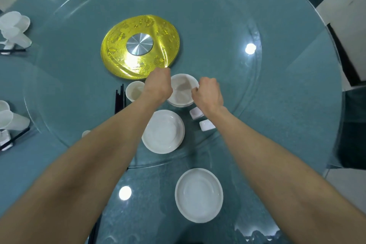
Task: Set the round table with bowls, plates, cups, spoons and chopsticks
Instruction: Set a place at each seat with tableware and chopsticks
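While the stacked bowls sit between them, left hand curls onto the left rim; right hand pinches the right rim; cup just left of the left hand.

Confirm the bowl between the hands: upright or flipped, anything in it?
Upright and empty. The bowl opens toward the camera and its white inside is bare.

The bowls sit before the centre disc, with a cup and chopsticks to their left, stacked plates nearer and a single plate nearest.
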Available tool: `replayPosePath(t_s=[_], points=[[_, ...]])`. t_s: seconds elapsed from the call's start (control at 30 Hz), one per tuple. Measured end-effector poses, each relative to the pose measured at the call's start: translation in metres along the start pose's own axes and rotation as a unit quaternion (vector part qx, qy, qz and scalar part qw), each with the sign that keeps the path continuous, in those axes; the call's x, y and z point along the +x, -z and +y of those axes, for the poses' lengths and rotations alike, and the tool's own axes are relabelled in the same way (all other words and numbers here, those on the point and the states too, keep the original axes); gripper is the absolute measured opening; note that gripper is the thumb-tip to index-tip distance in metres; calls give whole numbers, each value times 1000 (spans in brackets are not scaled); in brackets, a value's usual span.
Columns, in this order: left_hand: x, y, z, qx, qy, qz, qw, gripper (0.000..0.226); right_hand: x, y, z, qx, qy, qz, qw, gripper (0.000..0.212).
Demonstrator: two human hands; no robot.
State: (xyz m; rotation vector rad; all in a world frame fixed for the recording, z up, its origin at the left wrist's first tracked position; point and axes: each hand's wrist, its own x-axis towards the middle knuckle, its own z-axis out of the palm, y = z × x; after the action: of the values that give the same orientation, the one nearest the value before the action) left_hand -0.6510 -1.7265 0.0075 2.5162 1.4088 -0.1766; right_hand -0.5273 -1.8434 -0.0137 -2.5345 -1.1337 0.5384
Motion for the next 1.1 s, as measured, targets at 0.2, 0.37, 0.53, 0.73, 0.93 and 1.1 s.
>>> replayPosePath(t_s=[0.2, 0.37, 0.53, 0.73, 0.93, 1.1], points=[[-6, 9, -1, 9, -7, 31, 999, 25, -3, 5, -2, -64, 28, 40, 997, 20], [-10, 24, 2, -47, -11, 49, 998, 24, -7, 18, -5, -19, 28, 63, 997, 16], [-28, 38, 2, -95, -23, 75, 992, 22, -27, 35, -1, 36, 50, 83, 995, 26], [-86, 34, 5, -181, -3, 96, 979, 11, -82, 33, 27, 171, 36, 100, 980, 15], [-157, 0, 3, -256, -7, 21, 966, 15, -155, 12, 64, 180, 32, 83, 980, 24], [-205, -41, 2, -239, 0, -15, 971, 11, -209, -18, 92, 136, 23, 55, 989, 23]])
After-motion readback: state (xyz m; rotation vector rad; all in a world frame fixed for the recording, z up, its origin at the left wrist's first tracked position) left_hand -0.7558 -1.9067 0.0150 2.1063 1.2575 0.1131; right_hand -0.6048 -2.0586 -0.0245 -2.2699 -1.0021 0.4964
